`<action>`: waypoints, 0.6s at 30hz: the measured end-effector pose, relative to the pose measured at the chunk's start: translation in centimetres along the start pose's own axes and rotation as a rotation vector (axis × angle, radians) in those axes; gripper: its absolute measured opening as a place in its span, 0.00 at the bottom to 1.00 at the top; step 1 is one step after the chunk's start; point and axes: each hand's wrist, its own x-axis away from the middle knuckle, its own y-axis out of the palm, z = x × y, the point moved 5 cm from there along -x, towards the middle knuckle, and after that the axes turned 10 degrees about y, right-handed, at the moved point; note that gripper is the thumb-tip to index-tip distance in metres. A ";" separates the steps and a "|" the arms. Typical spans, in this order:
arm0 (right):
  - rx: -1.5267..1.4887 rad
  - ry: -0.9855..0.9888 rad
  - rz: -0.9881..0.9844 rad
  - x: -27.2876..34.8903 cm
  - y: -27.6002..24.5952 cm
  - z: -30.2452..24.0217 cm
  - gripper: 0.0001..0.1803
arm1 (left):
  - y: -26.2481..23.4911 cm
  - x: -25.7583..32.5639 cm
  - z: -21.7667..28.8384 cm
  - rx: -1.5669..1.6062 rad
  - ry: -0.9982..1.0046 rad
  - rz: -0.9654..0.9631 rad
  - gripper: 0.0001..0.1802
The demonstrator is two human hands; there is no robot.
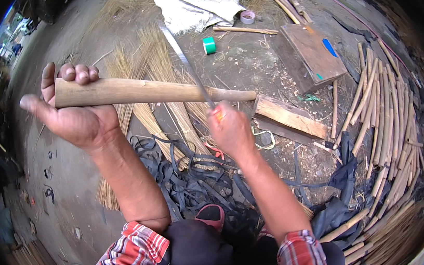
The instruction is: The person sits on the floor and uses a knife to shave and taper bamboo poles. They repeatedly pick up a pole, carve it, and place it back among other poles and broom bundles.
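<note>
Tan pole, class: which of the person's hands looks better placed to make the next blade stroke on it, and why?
Probably the right hand: it holds the long blade, which crosses the tan pole in this view. The left hand is occupied, supporting the tan pole's thick end.

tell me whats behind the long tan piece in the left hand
Straw bundles lie behind it, showing above and below the long tan piece; the stretch it crosses is covered. Part of the left hand is hidden too.

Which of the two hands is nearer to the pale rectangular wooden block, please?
Right. In this view, the right hand is close to the left end of the wooden block; the left hand is much farther left.
</note>
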 end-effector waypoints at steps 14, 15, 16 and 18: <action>0.576 0.277 0.029 -1.0 -12.9 15.8 0.22 | -2.5 -1.6 2.1 -0.058 0.095 -0.095 0.08; 0.607 0.278 0.020 -0.2 -13.9 16.3 0.24 | -2.2 -2.1 2.8 0.024 0.084 -0.130 0.10; 0.611 0.384 -0.050 0.9 -14.6 17.2 0.32 | -1.9 -2.6 3.4 0.066 0.028 -0.149 0.11; 0.645 0.277 0.054 2.9 -16.0 16.7 0.39 | -1.2 -3.1 5.0 0.104 0.076 -0.160 0.13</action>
